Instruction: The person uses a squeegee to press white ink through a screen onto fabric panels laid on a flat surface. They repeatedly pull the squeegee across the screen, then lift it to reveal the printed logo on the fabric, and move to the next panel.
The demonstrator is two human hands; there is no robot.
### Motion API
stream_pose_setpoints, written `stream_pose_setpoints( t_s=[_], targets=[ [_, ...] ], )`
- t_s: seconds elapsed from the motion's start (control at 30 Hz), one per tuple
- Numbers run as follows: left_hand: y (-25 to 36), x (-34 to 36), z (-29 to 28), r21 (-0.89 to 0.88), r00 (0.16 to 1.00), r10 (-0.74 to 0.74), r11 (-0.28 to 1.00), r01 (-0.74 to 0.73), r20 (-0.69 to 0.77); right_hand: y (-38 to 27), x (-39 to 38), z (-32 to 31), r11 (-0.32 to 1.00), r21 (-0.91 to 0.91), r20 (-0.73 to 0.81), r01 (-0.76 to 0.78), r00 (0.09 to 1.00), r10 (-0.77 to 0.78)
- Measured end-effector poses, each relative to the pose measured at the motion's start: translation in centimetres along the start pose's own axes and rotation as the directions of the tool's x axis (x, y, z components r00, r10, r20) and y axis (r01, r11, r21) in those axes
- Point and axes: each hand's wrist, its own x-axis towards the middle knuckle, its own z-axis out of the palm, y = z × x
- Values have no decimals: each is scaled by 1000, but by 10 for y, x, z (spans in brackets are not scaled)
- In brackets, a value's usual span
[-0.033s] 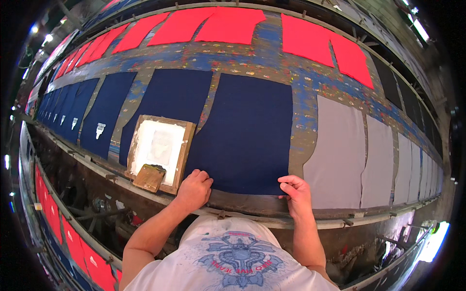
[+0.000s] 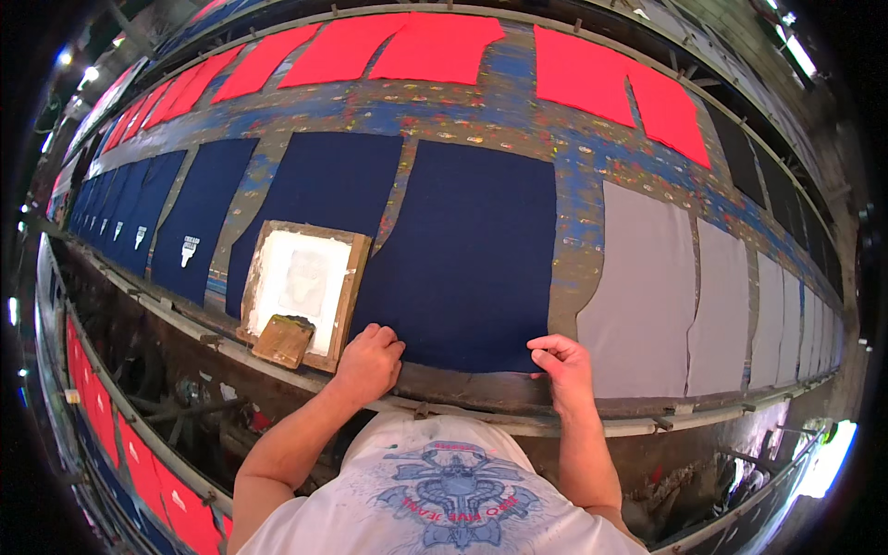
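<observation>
A navy fabric panel [image 2: 472, 259] lies flat on the long table in front of me. Its near left corner is under the curled fingers of my left hand [image 2: 370, 363], which are closed at the edge. At the near right corner, my right hand [image 2: 564, 368] pinches the cloth between thumb and fingers. Just left of my left hand, a wooden-framed printing screen [image 2: 355, 296] with white ink rests over the neighbouring navy panel [image 2: 328, 180]. Inside its frame a wooden squeegee [image 2: 284, 340] leans at the near edge.
Further left, several navy panels [image 2: 217, 185] run in a row, some with a white print. Grey panels [image 2: 638, 287] lie to the right, and red panels [image 2: 439, 51] along the far side. A rail [image 2: 518, 425] borders the paint-stained table [image 2: 481, 116]. Another rack with red panels [image 2: 139, 462] stands at lower left.
</observation>
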Motion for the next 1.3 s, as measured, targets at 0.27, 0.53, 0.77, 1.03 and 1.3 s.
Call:
stream_pose_setpoints(
  t_s=[0.27, 0.53, 0.77, 1.03, 1.3],
  targets=[
    [15, 40, -16, -215, 971, 235, 951, -221, 45, -12, 12, 8, 466, -812, 17, 350, 813, -582],
    [-19, 162, 39, 81, 975, 221, 972, -221, 4, -18, 119, 58, -33, -781, 498, 623, 591, -635],
    [-65, 259, 38, 165, 980, 194, 969, -184, -47, -44, 228, 58, -202, -808, 541, 554, 562, -626],
    [-87, 314, 36, 132, 968, 238, 965, -226, -78, -68, 292, 68, -161, -932, 350, 326, 683, -641],
    [-102, 338, 42, 237, 971, -110, 958, 160, -213, -78, 323, 59, -90, -983, 179, 159, 739, -649]
  ],
)
